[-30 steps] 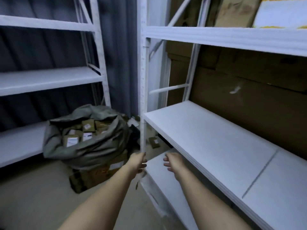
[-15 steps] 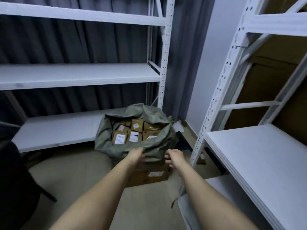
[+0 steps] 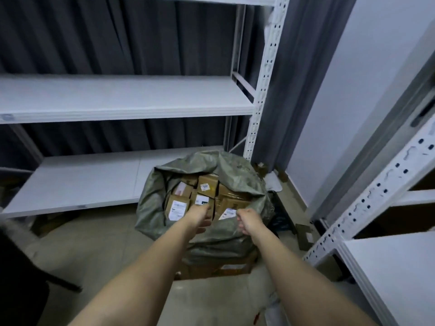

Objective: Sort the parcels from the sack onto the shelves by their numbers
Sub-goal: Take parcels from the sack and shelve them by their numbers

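Neither grip holds anything at this moment. The left hand (image 3: 200,216) reaches over the near rim of the sack (image 3: 150,208) with its fingers extended toward the parcels, spread rather than closed, and whether the fingertips already touch cardboard cannot be told. The right hand (image 3: 248,220) sits just beside it at the sack's near rim, fingers loosely curled and seemingly empty; it may be brushing the folded fabric, but that is not certain.

The sack stands on the floor (image 3: 94,255), mouth open and rolled back, packed with brown parcels (image 3: 207,184) whose white labels mostly face up. One labelled parcel (image 3: 177,209) lies just left of the left hand inside the sack; another (image 3: 227,212) lies between the two hands. Behind the sack are the lower shelf (image 3: 77,184) and middle shelf (image 3: 117,100) of a white rack; to the sack's right stands a second rack (image 3: 388,267). Under the sack a cardboard box (image 3: 219,267) shows.

The step in hand looks like picking the first parcel. It would go best to take a top parcel by opposite edges, keep the label clear of the fingers so the number reads, and let the right hand steady the sack's rim so the fabric does not fold over the opening.
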A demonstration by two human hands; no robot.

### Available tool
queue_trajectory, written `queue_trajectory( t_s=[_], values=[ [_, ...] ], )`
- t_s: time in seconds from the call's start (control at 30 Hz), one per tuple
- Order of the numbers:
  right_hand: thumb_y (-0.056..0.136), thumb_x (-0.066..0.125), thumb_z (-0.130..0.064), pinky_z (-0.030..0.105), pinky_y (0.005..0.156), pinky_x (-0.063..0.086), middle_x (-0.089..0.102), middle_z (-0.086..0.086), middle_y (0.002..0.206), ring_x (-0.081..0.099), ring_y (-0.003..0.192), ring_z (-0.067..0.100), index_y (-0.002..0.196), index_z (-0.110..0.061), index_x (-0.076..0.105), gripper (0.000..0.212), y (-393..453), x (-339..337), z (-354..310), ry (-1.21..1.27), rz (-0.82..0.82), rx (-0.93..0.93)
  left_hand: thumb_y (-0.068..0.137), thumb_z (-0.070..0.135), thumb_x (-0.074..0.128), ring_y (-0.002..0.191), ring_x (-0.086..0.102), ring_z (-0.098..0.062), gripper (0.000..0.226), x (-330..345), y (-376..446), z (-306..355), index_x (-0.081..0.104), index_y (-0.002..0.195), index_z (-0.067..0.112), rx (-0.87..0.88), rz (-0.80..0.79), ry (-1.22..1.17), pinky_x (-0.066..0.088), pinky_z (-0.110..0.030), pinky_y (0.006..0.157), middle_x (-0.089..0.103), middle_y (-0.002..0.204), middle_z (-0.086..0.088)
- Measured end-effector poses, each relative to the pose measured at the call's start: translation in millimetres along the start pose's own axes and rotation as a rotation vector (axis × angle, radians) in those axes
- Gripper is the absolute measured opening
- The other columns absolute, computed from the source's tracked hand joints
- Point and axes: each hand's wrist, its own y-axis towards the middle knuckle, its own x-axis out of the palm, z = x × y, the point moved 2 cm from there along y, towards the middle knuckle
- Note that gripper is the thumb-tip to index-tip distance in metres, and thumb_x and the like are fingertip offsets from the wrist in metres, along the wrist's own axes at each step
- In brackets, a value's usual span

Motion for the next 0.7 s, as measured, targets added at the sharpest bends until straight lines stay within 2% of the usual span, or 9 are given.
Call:
queue_trajectory(
  t_s=[0.07,0.17,0.23,0.3,0.37,0.43,0.53,0.63,0.7],
  values=[
    [0.093,0.05,-0.014,0.031,0.063,0.039,0.048,0.008,0.071,0.049,0.068,0.023,0.066,-0.016,0.049,0.027,31,8,-12,-0.033,0.015,-0.003,0.1,0.031,0.038,0.083,0.057,-0.017,0.018,-4,30,15,0.051,0.092,0.022,-0.014,-0.008,0.002,0.045,-0.029,0.073,0.056,0.087,0.003],
    [0.09,0.051,-0.006,0.029,0.064,0.032,0.043,0.006,0.061,0.042,0.064,0.02,0.057,-0.013,0.043,0.034,78,17,-24,-0.034,0.06,-0.003,0.1,0.029,0.04,0.072,0.053,-0.014,0.021,-11,77,35,0.051,0.086,0.02,-0.039,-0.024,0.001,0.043,-0.024,0.058,0.053,0.082,0.001],
    [0.09,0.051,-0.007,0.028,0.07,0.033,0.045,0.007,0.063,0.045,0.068,0.021,0.062,-0.011,0.044,0.029,109,24,-28,-0.029,0.08,0.044,0.1,0.029,0.041,0.07,0.054,-0.014,0.024,-15,112,47,0.053,0.083,0.018,-0.055,-0.042,0.018,0.041,-0.024,0.057,0.055,0.082,0.0],
    [0.092,0.051,-0.007,0.027,0.073,0.034,0.05,0.009,0.071,0.049,0.076,0.022,0.069,-0.009,0.048,0.023,142,33,-27,-0.012,0.087,0.1,0.1,0.03,0.044,0.076,0.059,-0.017,0.023,-20,147,56,0.057,0.092,0.013,-0.084,-0.078,0.043,0.046,-0.025,0.061,0.061,0.089,-0.003],
    [0.093,0.053,-0.011,0.028,0.079,0.039,0.059,0.013,0.095,0.056,0.093,0.026,0.089,-0.002,0.058,0.011,169,45,-25,-0.021,0.083,0.139,0.1,0.028,0.044,0.076,0.06,-0.016,0.021,-22,179,59,0.056,0.099,0.011,-0.104,-0.107,0.067,0.049,-0.023,0.059,0.063,0.088,-0.004],
    [0.092,0.058,-0.016,0.028,0.085,0.041,0.058,0.012,0.113,0.057,0.11,0.03,0.117,0.005,0.058,0.033,198,57,-17,-0.051,0.099,0.186,0.1,0.024,0.044,0.069,0.059,-0.013,0.021,-24,210,60,0.057,0.089,0.013,-0.116,-0.129,0.089,0.047,-0.019,0.049,0.061,0.078,-0.001],
    [0.089,0.06,-0.013,0.028,0.082,0.041,0.059,0.016,0.117,0.057,0.109,0.03,0.123,0.007,0.054,0.04,227,67,-2,-0.065,0.138,0.273,0.1,0.021,0.044,0.07,0.057,-0.014,0.024,-19,251,54,0.055,0.078,0.017,-0.153,-0.152,0.11,0.046,-0.024,0.056,0.06,0.076,-0.001],
    [0.088,0.063,-0.014,0.031,0.087,0.044,0.055,0.02,0.128,0.056,0.114,0.032,0.128,0.006,0.047,0.047,254,73,13,-0.046,0.138,0.339,0.098,0.017,0.047,0.067,0.059,-0.012,0.025,-8,287,41,0.058,0.075,0.017,-0.191,-0.204,0.158,0.047,-0.023,0.054,0.065,0.068,0.001],
    [0.087,0.064,-0.016,0.031,0.091,0.045,0.053,0.019,0.13,0.054,0.116,0.031,0.132,0.003,0.042,0.053,272,77,22,-0.051,0.129,0.362,0.096,0.023,0.051,0.077,0.062,-0.017,0.02,1,313,31,0.061,0.079,0.019,-0.225,-0.248,0.191,0.053,-0.032,0.074,0.066,0.078,0.0]
  ],
)
